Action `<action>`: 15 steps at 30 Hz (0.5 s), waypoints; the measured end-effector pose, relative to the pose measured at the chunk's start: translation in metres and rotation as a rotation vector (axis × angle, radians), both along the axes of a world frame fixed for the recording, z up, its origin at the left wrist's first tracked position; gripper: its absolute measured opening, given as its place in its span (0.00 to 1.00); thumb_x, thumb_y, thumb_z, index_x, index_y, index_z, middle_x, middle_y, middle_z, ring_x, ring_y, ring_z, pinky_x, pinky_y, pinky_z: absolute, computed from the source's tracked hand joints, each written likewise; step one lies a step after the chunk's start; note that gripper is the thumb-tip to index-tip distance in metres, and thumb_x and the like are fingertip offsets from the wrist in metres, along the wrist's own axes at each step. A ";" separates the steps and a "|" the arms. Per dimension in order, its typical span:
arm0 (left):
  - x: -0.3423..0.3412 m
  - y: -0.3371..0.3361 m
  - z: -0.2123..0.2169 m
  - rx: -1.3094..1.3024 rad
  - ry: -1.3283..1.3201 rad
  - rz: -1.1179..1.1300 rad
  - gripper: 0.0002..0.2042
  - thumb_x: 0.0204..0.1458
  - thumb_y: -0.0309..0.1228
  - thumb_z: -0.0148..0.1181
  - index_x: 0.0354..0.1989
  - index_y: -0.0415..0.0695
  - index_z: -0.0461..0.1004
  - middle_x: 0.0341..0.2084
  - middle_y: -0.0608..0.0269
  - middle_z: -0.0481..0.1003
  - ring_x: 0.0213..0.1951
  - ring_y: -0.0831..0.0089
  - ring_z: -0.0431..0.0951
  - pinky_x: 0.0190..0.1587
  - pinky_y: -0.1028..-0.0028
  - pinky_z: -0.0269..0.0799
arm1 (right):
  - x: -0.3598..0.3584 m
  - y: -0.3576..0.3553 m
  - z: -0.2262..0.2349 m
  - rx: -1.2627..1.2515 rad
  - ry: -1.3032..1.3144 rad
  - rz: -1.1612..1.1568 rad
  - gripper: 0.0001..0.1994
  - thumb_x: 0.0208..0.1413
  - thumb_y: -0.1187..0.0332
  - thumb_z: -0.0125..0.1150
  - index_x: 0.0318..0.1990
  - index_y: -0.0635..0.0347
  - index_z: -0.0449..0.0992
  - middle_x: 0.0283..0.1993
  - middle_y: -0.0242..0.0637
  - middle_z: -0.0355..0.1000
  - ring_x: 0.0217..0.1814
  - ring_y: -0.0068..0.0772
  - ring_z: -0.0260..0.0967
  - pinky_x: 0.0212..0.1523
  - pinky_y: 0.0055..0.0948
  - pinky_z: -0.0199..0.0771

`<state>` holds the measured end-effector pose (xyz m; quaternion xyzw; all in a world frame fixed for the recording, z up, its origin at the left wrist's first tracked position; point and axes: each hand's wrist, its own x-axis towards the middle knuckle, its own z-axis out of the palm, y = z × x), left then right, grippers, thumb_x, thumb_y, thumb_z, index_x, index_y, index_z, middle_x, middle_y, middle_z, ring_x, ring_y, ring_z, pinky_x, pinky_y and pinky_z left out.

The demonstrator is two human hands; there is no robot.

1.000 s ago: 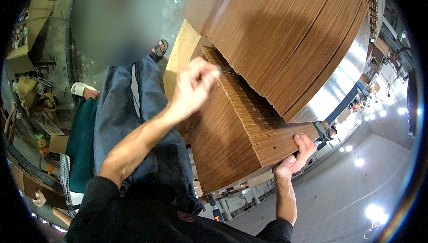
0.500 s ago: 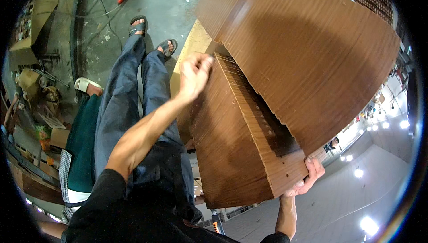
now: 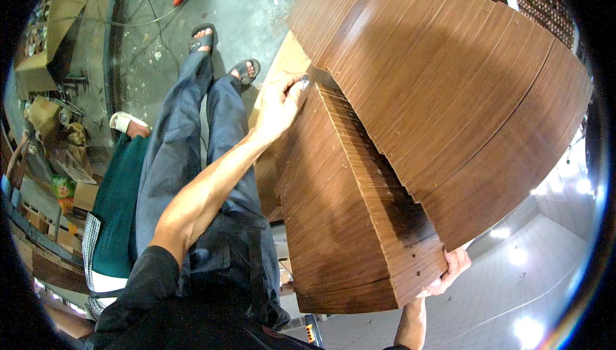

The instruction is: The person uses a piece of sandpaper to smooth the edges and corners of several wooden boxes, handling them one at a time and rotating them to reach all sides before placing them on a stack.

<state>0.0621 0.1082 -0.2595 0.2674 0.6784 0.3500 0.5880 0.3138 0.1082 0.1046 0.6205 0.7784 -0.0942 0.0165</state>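
Observation:
A thick stack of brown wood-grain boards (image 3: 333,221) fills the middle of the view. My left hand (image 3: 279,103) reaches along it, fingers curled over its far top corner. My right hand (image 3: 449,273) grips the near lower corner from underneath, so only its fingers and part of the palm show. A second, larger stack of the same boards (image 3: 449,80) lies against the first on the right, overlapping its edge. A paler board (image 3: 282,61) shows under the far end.
My legs in blue jeans (image 3: 186,157), with sandalled feet (image 3: 221,55), stand on the grey concrete floor (image 3: 256,3) left of the stacks. Another person's green trouser leg (image 3: 115,209) and white shoe (image 3: 122,121) are further left. Cardboard boxes (image 3: 38,74), cables and clutter line the left edge.
The view has swung, so the board stacks now look larger and closer. My left hand stays on the far corner. My right hand keeps its hold on the near corner.

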 end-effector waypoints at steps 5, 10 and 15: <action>0.003 0.000 -0.008 0.067 -0.004 0.033 0.08 0.58 0.26 0.61 0.41 0.34 0.80 0.33 0.57 0.77 0.37 0.71 0.77 0.42 0.73 0.71 | 0.002 -0.001 0.000 -0.008 0.015 -0.007 0.31 0.64 0.38 0.40 0.47 0.62 0.72 0.47 0.47 0.70 0.50 0.47 0.63 0.53 0.51 0.61; 0.009 0.006 -0.004 0.042 0.005 0.050 0.09 0.58 0.26 0.61 0.42 0.34 0.80 0.32 0.57 0.77 0.35 0.70 0.77 0.41 0.73 0.71 | 0.010 -0.003 0.002 -0.028 0.051 0.016 0.31 0.64 0.38 0.40 0.49 0.60 0.72 0.50 0.46 0.71 0.52 0.47 0.64 0.54 0.52 0.61; 0.010 0.005 -0.005 0.089 -0.035 0.069 0.09 0.58 0.24 0.61 0.43 0.34 0.80 0.31 0.57 0.77 0.35 0.69 0.77 0.41 0.72 0.71 | 0.005 -0.001 0.000 -0.015 0.057 -0.003 0.30 0.65 0.39 0.40 0.49 0.60 0.72 0.50 0.45 0.72 0.53 0.48 0.64 0.56 0.52 0.61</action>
